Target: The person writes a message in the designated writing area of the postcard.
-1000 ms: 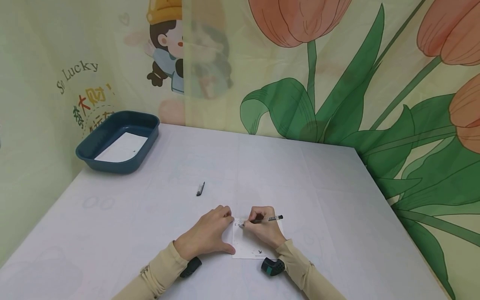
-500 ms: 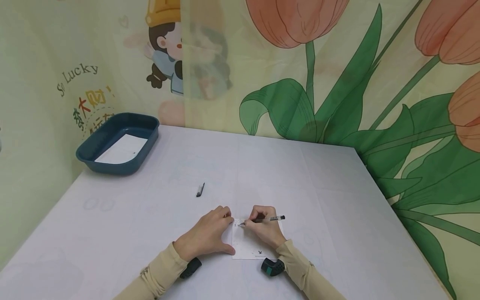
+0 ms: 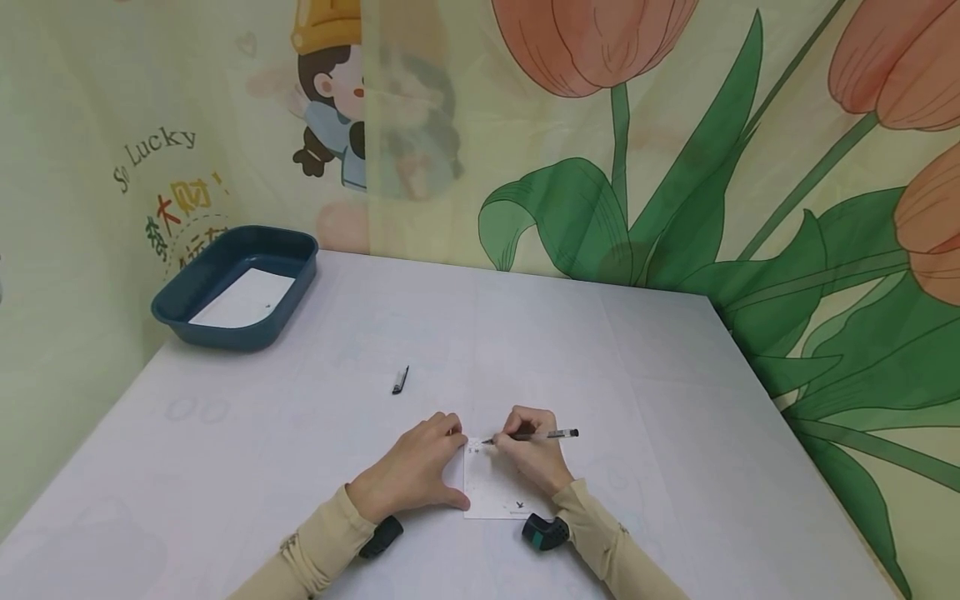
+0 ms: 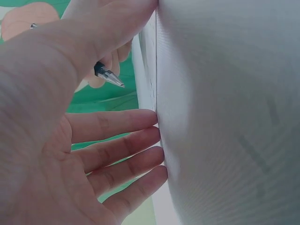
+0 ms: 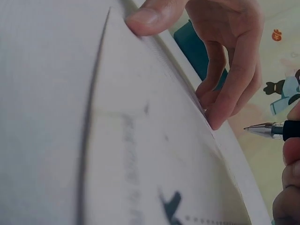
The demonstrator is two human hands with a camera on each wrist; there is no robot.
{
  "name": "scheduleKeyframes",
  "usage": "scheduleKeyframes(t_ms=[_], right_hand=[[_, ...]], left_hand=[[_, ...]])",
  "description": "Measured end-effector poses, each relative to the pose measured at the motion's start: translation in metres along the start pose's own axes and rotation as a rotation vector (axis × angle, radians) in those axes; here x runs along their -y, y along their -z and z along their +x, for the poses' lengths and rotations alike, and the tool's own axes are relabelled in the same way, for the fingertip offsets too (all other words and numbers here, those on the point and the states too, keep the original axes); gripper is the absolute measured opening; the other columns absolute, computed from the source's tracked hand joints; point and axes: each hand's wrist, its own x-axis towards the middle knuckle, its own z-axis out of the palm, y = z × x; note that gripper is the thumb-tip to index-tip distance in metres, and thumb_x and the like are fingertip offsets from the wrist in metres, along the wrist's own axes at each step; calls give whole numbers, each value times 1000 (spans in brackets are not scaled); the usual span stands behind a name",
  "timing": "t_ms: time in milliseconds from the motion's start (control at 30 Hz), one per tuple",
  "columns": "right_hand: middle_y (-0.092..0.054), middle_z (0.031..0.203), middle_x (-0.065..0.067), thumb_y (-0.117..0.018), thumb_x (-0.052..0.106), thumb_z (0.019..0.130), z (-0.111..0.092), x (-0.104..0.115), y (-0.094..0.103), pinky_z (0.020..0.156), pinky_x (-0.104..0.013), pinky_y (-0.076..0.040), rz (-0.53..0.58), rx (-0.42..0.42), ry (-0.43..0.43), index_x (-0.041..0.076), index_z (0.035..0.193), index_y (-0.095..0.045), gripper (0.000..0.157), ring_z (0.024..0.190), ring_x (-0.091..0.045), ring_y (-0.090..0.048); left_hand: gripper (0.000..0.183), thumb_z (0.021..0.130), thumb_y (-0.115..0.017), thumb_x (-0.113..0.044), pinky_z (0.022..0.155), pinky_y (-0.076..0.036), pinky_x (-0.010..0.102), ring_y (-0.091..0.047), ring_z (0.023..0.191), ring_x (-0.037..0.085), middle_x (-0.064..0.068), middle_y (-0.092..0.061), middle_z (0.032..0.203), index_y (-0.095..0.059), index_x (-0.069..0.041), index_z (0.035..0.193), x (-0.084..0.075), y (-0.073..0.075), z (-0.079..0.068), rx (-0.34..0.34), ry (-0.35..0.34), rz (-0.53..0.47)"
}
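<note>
A small white sheet of paper with a printed bird mark and a few small pen characters at its top left lies on the table. My left hand rests along its left edge, thumb and fingertips touching down and fingers only slightly bent. Over the paper's right part, my right hand pinches a black gel pen that points left. In the right wrist view the pen tip is apart from the paper. The right hand hides the sheet's upper right part.
A pen cap lies on the white table beyond the left hand. At the far left corner stands a dark blue basin with white paper inside. A printed curtain hangs behind the table.
The right hand and pen have shifted slightly right and away from me, and the pen lies flatter. The left hand and the paper have stayed in place.
</note>
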Motion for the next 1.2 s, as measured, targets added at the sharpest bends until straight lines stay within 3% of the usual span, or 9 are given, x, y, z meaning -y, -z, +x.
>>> scheduleKeyframes(t_ms=[400,500,833,1000,1200], right_hand=[[-55,60,9,-56,-21,68,4,-4,7,54,-15,-36,11,-44,56,-5,61,-52,19,56,-1,-46],[-54,59,10,-56,-21,68,6,-4,9,53,-15,-35,6,-51,52,-5,61,-52,18,56,-1,-45],[-54,60,9,-56,-21,69,8,0,13,54,-15,-37,6,-65,-9,-7,63,-52,16,56,-3,-46],[-54,60,8,-57,-20,70,9,0,16,54,-16,-37,5,-72,-3,-7,63,-53,15,56,-3,-46],[-56,61,7,-59,-20,71,9,0,19,55,-17,-39,21,-78,3,-7,63,-53,16,55,-3,-48]], left_hand=[[65,57,-89,-44,75,-46,26,-47,86,13,0,-54,97,-68,-1,101,1,3,3,20,13,-22],[66,57,-89,-43,76,-47,28,-48,88,14,1,-54,97,-68,0,103,5,5,5,-2,39,-37],[58,64,-89,-26,76,-51,38,-56,90,26,12,-59,99,-66,7,105,37,30,15,-194,283,65],[37,65,-88,-20,65,-48,40,-53,75,27,12,-53,80,-63,4,77,58,38,20,-224,415,127],[40,68,-86,-18,50,-41,33,-43,59,21,9,-45,64,-50,-2,58,73,38,25,-210,515,104]])
